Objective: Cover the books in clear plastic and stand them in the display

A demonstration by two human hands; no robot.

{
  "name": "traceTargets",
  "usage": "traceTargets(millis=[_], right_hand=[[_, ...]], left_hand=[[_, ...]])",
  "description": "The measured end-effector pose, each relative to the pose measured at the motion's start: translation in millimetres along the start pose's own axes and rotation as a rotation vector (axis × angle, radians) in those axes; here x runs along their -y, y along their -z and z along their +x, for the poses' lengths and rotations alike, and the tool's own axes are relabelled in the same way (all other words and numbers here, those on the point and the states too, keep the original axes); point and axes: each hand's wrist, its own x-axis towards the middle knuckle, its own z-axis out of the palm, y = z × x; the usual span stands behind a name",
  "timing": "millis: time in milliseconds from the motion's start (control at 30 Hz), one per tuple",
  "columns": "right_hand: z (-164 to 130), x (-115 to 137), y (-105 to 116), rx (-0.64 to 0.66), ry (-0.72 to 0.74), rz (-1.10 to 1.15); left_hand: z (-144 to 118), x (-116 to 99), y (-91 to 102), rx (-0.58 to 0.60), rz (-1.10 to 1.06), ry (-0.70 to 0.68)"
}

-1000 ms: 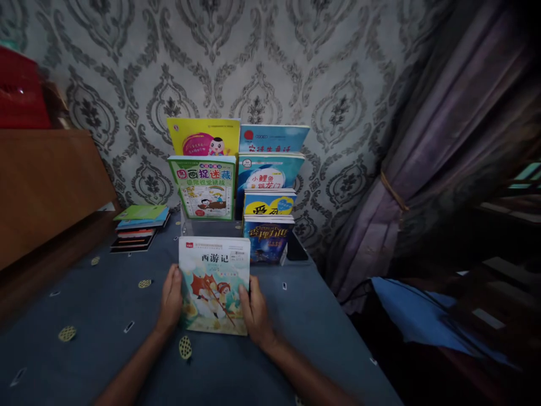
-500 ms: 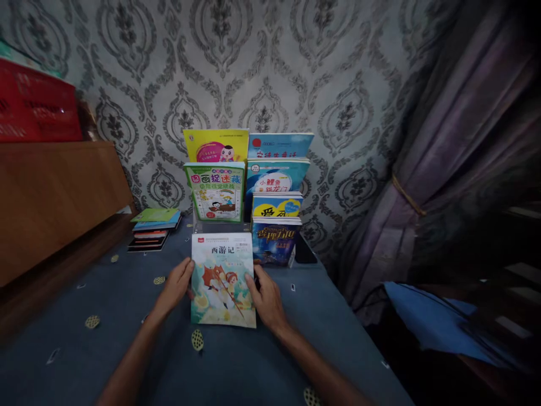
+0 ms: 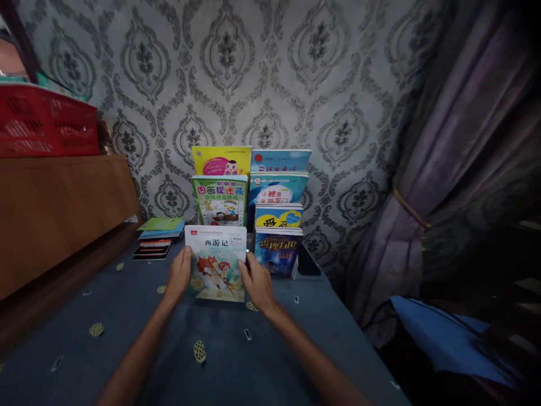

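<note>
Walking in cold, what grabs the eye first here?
Both hands, the left hand and right hand, grip a white picture book at its sides, upright over the blue cloth. Behind it stands a tiered rack of bright children's books against grey patterned wallpaper.

Book rack (image 3: 249,192) ahead; bare sides.

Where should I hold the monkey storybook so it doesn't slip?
Hold the storybook by its two long side edges, one hand from each side, as the left hand and right hand do now. It is thin, flat and tilted up, so the sides are free.
</note>
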Motion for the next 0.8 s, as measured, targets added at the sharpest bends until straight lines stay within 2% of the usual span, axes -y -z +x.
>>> traceTargets(millis=[133,300,600,800], right_hand=[[16.7,6.5,3.9,0.004,0.002,-0.057],[37.5,20.9,15.4,-0.07,0.041,-0.028],[95.8,47.2,45.5,-0.269,0.23,0.057],[122.2,46.4,52.6,-0.365,0.338,0.084]], left_hand=[[11.4,-12.8,-1.9,-0.075,0.116,-0.082],[30.7,-40.2,-2.4,-0.171,0.227,-0.224],[77.3,-92.6,-8.3,-0.334,0.073,-0.515],[98.6,-110.8,-17.3,-0.325,-0.05,-0.657]])
